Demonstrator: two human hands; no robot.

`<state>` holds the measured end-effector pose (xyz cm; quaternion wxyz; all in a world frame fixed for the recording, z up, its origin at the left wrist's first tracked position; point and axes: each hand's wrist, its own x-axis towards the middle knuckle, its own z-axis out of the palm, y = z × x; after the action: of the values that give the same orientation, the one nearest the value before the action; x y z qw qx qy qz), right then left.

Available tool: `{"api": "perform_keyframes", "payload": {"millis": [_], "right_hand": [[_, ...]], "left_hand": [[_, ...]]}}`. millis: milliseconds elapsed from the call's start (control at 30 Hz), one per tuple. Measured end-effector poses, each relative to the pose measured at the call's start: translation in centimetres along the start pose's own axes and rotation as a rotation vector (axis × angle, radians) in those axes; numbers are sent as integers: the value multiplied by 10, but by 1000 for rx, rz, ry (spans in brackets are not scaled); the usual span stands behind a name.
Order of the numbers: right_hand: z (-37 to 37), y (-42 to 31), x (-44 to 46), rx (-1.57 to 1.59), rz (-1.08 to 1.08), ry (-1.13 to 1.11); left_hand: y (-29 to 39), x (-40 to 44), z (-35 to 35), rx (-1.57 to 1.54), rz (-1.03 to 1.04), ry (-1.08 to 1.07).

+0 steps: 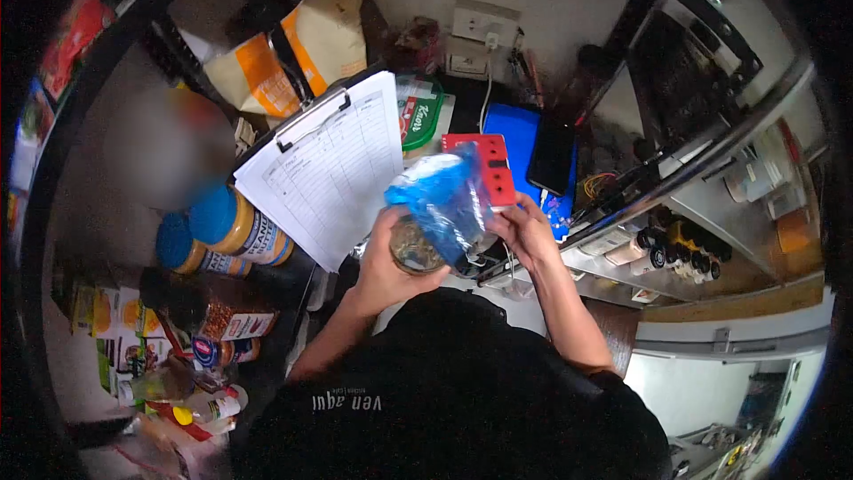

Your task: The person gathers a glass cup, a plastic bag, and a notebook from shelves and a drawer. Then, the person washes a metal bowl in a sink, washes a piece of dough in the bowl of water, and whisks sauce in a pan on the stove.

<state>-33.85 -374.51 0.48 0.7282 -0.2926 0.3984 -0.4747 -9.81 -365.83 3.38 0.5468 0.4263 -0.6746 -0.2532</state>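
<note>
My left hand (391, 258) is wrapped round a round clear container (414, 247) with something greenish-brown in it. Over the container's top lies a crinkled blue and clear plastic bag (440, 196). The fingers of my right hand (526, 229) are closed at the right edge of this plastic. Behind the bag is a red item with black dots (487, 167), partly hidden. To the left, a clipboard (324, 116) holds a printed sheet (342, 169) with handwriting.
Peanut butter jars (253, 227) and a spice jar (233, 316) stand at the left. A black phone (553, 156) lies on a blue item (511, 129). Small bottles (689, 253) fill a right shelf. A green-lidded tub (419, 111) and a wall socket (484, 25) are behind.
</note>
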Motion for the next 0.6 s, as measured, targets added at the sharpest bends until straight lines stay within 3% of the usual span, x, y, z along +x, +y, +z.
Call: {"api": "perform_keyframes", "payload": {"millis": [67,133,200,267,400,500,600], "right_hand": [[22,-7,23,-7,-113,17],[20,-3,61,-88,-153,-102],[42,-20,40,-384,-152,68],[31,-16,15,-982,-480,151],[22,-35,-91,-661,-471,-218],[2,-38,-146,-1180,-667,66],[-24,-47,-212,-1210,-561,246]], "left_hand": [[-4,-4,-5,-6,-21,-31],[5,-9,-10,-175,-233,42],[2,-11,-15,-245,-248,6],[4,-10,-20,-136,-110,-60],[-2,-7,7,-504,-128,-284],[-2,-9,47,-600,-125,-486],[23,-17,105,-758,-170,-675]]}}
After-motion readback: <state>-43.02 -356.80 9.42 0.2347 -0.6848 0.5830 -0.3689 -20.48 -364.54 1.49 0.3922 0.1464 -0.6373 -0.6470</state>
